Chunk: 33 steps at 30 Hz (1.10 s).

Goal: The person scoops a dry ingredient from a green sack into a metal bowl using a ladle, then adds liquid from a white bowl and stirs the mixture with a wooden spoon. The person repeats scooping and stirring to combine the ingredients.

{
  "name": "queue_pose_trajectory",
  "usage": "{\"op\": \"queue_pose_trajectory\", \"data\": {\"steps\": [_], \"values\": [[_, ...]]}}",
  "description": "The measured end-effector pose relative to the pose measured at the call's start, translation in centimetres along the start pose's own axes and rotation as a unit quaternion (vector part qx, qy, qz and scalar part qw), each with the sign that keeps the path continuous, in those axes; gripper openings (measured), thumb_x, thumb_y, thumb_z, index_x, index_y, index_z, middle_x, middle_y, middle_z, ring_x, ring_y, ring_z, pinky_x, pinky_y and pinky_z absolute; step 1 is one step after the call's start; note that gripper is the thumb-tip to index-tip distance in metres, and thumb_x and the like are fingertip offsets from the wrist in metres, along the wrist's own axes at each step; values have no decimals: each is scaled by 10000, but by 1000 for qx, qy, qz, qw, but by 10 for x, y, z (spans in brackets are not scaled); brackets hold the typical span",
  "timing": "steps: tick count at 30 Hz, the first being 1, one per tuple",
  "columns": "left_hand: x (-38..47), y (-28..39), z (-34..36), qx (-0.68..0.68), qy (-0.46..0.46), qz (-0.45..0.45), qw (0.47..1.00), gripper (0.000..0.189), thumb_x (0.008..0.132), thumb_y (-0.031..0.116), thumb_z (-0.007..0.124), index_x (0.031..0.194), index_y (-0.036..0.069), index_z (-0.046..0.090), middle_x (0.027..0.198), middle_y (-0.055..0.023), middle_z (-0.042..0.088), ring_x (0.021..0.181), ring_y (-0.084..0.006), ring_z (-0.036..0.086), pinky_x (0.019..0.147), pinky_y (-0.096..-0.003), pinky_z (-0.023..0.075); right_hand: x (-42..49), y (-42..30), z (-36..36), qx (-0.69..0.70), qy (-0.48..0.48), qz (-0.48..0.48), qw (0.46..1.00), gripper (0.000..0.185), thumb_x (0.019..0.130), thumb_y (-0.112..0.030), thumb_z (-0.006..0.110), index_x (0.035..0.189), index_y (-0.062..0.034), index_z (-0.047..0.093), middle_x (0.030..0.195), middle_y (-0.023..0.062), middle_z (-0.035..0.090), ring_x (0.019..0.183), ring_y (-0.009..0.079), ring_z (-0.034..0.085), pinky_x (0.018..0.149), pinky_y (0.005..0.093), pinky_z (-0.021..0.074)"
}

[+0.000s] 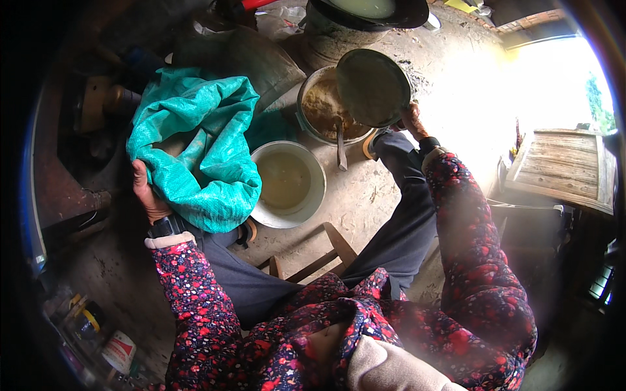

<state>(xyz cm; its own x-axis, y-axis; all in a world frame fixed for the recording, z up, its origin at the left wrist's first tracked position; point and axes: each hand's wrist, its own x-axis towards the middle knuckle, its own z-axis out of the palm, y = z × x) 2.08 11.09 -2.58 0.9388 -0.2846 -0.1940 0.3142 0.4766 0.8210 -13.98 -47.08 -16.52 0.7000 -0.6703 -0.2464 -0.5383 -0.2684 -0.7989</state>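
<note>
My left hand [148,193] grips the rolled rim of a teal woven plastic sack [227,185], its thumb showing at the near left side and the other fingers hidden. The sack's mouth gapes upward; its contents are hard to make out. At the far right, my right hand [413,121] holds a dark round pan or bowl [374,88] by its edge. That vessel is tilted over part of a bucket [302,124] holding a brownish mash [320,105]. A wooden stirring paddle [341,151] leans out over the bucket's near rim. Beside the sack stands a pale pot [318,195] with cloudy liquid [283,178].
A black wok [415,17] of pale liquid sits on a stove-like drum [337,44] at the back. Behind the teal sack lies a dark sack [274,73]. Wooden stool parts [340,244] show between my legs. A slatted wooden panel [562,166] is at right.
</note>
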Motion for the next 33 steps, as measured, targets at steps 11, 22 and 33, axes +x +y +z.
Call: {"op": "queue_pose_trajectory", "data": {"steps": [11,22,33], "values": [[-2,2,6,-11,-2,4,1000,451,822,476,601,1022,74,555,869,-51,592,785,-198,574,732,-349,470,-31,-15,42,-113,45,-231,965,401,843,-228,503,1156,2,404,678,203,595,618,328,601,554,405,445],[-2,0,6,9,-2,7,1000,478,844,512,544,1007,63,553,847,-64,594,770,-204,579,734,-351,474,-59,-51,33,-251,16,-141,957,563,828,-20,419,1354,2,223,731,281,592,636,381,610,559,454,466],[2,-5,-3,17,21,15,1000,520,838,560,515,1000,67,538,848,-83,595,762,-223,584,708,-374,491,-37,-35,15,-216,137,-231,939,485,799,9,403,1280,1,340,633,229,572,585,382,582,544,438,467]]}}
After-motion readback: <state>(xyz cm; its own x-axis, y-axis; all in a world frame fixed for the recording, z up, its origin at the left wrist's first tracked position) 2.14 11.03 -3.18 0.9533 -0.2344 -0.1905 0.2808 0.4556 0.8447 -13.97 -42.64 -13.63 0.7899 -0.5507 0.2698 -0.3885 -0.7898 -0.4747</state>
